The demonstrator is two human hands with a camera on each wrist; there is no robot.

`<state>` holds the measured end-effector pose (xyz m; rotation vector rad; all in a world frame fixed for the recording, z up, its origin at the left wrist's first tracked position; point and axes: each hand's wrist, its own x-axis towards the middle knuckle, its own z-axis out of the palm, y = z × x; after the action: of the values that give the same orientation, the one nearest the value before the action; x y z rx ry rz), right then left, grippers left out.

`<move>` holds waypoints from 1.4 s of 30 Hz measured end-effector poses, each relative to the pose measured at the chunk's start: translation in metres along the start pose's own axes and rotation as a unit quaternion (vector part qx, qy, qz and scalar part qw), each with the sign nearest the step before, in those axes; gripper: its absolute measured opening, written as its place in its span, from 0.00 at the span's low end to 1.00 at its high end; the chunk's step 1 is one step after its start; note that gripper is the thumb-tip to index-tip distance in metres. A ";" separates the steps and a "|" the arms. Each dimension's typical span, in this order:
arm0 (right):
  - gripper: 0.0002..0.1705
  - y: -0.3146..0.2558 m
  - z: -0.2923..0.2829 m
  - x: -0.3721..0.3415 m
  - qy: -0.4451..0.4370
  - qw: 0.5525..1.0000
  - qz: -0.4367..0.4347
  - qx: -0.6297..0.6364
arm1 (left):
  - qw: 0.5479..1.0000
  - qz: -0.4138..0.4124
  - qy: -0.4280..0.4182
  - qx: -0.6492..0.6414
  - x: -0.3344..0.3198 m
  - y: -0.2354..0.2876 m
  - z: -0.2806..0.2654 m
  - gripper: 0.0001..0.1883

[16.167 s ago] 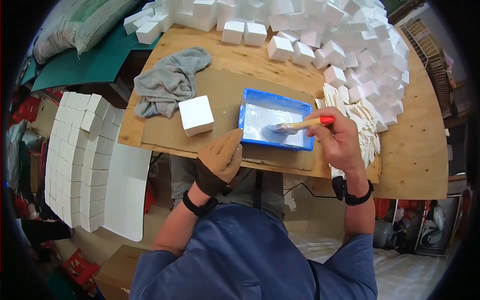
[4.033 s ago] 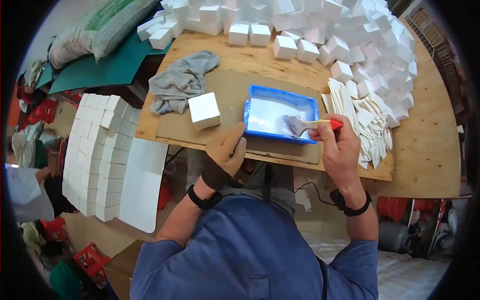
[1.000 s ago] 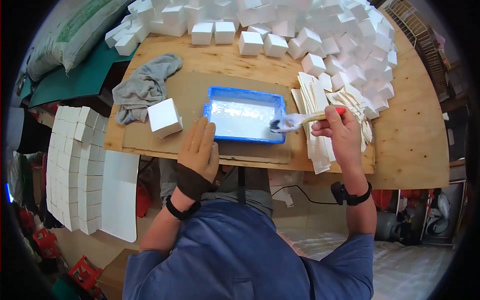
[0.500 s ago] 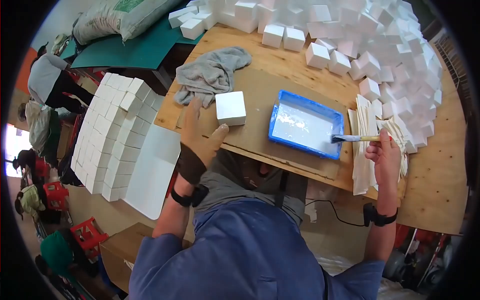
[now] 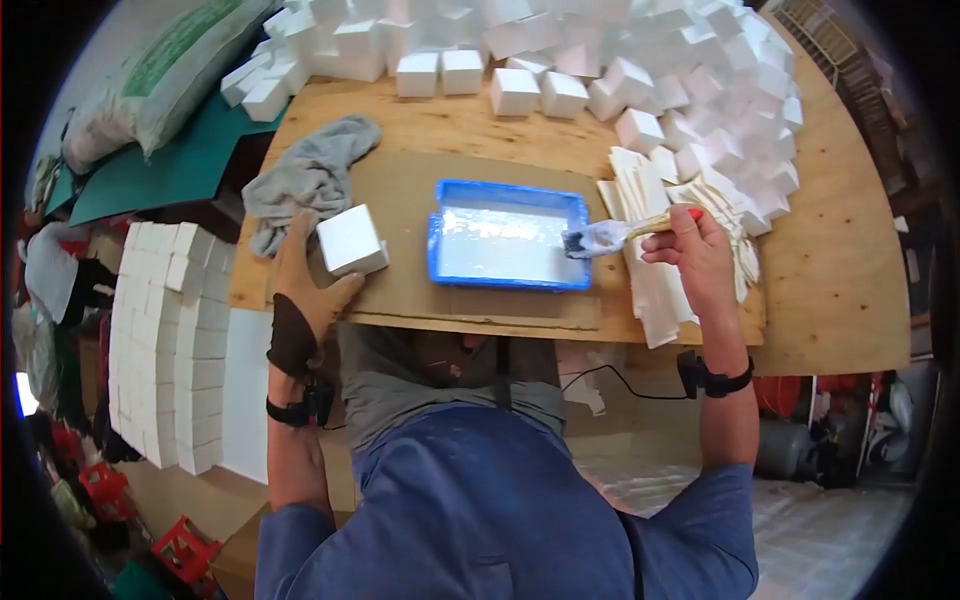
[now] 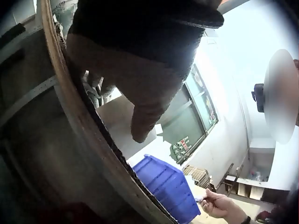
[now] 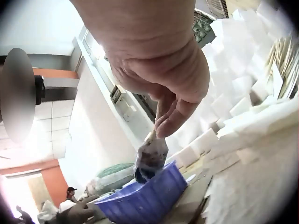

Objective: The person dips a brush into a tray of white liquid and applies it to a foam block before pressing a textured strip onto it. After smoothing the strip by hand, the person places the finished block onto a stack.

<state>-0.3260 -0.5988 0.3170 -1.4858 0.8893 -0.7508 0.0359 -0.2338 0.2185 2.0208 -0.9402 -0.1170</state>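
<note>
My gloved left hand (image 5: pixel 307 292) lies around the near left side of a white block (image 5: pixel 350 240), thumb and fingers spread; whether it touches is hard to tell. In the left wrist view the thumb of the left hand (image 6: pixel 135 79) points down beside the block. My bare right hand (image 5: pixel 700 262) grips a brush (image 5: pixel 632 232) by its red-tipped handle. The brush's dark, wet bristles are at the right rim of a blue tray (image 5: pixel 436 250) of white liquid. In the right wrist view the brush (image 7: pixel 153 156) hangs from the fingers over the tray (image 7: pixel 145 200).
A grey cloth (image 5: pixel 310 180) lies behind the left hand. Thin off-white strips (image 5: pixel 650 270) are piled right of the tray, under the brush hand. Loose white blocks (image 5: pixel 640 130) heap along the back and right. Stacked blocks (image 5: pixel 160 340) stand left of the table. Cardboard (image 5: pixel 400 190) lies under the tray.
My left hand has moved from the tray's left edge to the block, its thumb and fingers spreading. The brush has gone from over the liquid to the tray's right rim. The head view has shifted.
</note>
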 end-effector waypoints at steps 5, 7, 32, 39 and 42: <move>0.19 -0.010 -0.028 0.000 0.047 0.998 -0.048 0.016 | 0.999 -0.018 0.027 0.012 -0.004 -0.004 0.011 0.53; 0.19 -0.017 -0.032 -0.001 0.058 0.995 -0.026 0.070 | 0.997 -0.021 0.053 -0.058 -0.007 -0.013 0.016 0.53; 0.19 -0.057 0.041 -0.071 -0.024 0.965 -0.241 0.102 | 0.981 0.095 -0.039 -0.165 -0.021 0.111 0.028 0.52; 0.19 -0.066 0.078 -0.093 -0.140 0.929 -0.341 -0.027 | 0.980 0.182 -0.033 -0.075 -0.006 0.135 0.043 0.50; 0.19 -0.067 0.075 -0.091 -0.129 0.926 -0.347 -0.076 | 0.985 0.157 -0.032 -0.064 -0.003 0.130 0.037 0.49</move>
<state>-0.2997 -0.4813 0.3793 -2.0170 0.2005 -0.9732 -0.0561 -0.2996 0.2923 1.7377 -1.2480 -0.0673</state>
